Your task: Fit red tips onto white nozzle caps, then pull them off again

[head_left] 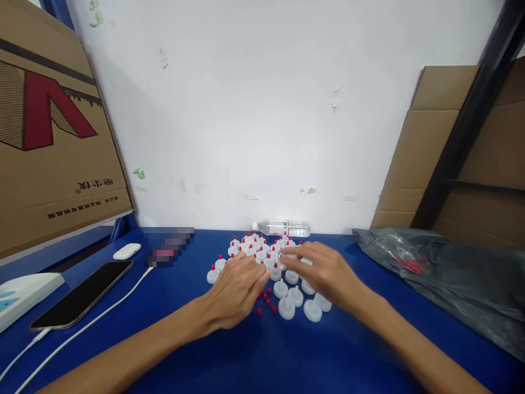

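Observation:
Several small white plastic caps (287, 306) lie spread on the blue table (262, 355); many at the back carry a red tip (246, 242), while those nearest me are plain white. Loose red tips (266, 301) lie between my hands. My left hand (235, 290) rests palm down over the red tips, fingers curled toward the caps. My right hand (324, 271) hovers over the white caps, fingers bent and pointing left, slightly blurred. What either hand's fingertips pinch is hidden.
A clear water bottle (283, 227) lies on its side by the wall. A phone (82, 295) with a white cable, a white earbud case (127, 251) and a cardboard box (53, 137) are at left. A grey plastic bag (443, 273) lies at right.

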`<state>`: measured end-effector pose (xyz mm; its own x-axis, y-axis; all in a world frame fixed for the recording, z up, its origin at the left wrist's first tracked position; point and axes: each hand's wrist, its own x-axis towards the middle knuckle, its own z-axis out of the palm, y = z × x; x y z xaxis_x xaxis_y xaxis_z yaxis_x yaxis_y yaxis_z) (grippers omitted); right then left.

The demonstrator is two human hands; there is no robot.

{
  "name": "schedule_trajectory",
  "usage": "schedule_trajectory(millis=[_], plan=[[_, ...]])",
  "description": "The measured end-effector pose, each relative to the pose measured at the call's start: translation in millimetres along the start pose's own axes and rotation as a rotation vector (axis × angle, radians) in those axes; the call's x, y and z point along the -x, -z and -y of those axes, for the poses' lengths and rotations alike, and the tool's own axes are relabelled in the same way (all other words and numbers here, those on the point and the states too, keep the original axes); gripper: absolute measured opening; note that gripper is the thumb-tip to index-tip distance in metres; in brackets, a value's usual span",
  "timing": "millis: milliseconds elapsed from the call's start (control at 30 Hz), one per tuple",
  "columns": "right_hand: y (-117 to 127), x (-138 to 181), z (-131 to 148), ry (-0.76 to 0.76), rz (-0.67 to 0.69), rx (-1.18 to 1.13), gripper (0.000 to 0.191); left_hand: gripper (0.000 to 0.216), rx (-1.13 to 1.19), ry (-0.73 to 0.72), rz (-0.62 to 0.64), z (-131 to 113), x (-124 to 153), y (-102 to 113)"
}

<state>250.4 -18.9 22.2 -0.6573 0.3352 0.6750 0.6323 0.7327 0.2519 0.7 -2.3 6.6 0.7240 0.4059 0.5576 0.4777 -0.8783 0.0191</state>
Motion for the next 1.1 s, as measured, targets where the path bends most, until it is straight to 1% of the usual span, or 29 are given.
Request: schedule_trajectory(millis=[100, 167, 367, 500, 567, 700, 833, 900, 1000, 1100], plan=[[10.5, 8.6, -20.9, -0.176, 0.000, -0.016, 0.022, 0.038, 0.000, 0.034, -0.018, 7.1, 0.5, 4.8], [15.7, 13.3, -31.4, -0.256, 0.034, -0.024, 0.023, 0.035, -0.024, 0.039, -0.033, 11.5, -0.2, 6.8], [24.6, 17.9, -44.2, -0.424, 0.218, -0.007, 0.031, 0.018, -0.017, 0.021, -0.040, 16.3, 0.4, 2.6], [35.4, 20.3, -52.0, -0.557, 0.363, -0.017, 0.033, 0.018, 0.004, -0.024, -0.060, 18.6, 1.7, -0.9], [41.1, 23.4, -57.5, -0.614, 0.445, -0.061, 0.035, 0.018, 0.014, -0.052, -0.067, 19.9, 2.0, -1.5], [48.0, 31.8, -67.8, -0.656, 0.564, -0.233, 0.035, 0.021, 0.030, -0.087, -0.076, 21.2, 2.5, -2.4], [49.6, 37.9, -71.4, -0.682, 0.741, -0.428, 0.031, 0.022, 0.007, -0.100, -0.057, 21.7, 3.4, -3.6], [49.4, 39.4, -71.0, -0.694, 0.809, -0.513, 0.029, 0.024, -0.013, -0.108, -0.041, 22.4, 3.8, -4.2], [48.5, 40.0, -69.8, -0.705, 0.851, -0.607, 0.030, 0.028, -0.024, -0.112, -0.003, 22.8, 4.3, -4.8], [48.4, 38.1, -69.6, -0.707, 0.823, -0.637, 0.036, 0.029, -0.006, -0.091, 0.033, 21.0, 4.2, -4.2]])
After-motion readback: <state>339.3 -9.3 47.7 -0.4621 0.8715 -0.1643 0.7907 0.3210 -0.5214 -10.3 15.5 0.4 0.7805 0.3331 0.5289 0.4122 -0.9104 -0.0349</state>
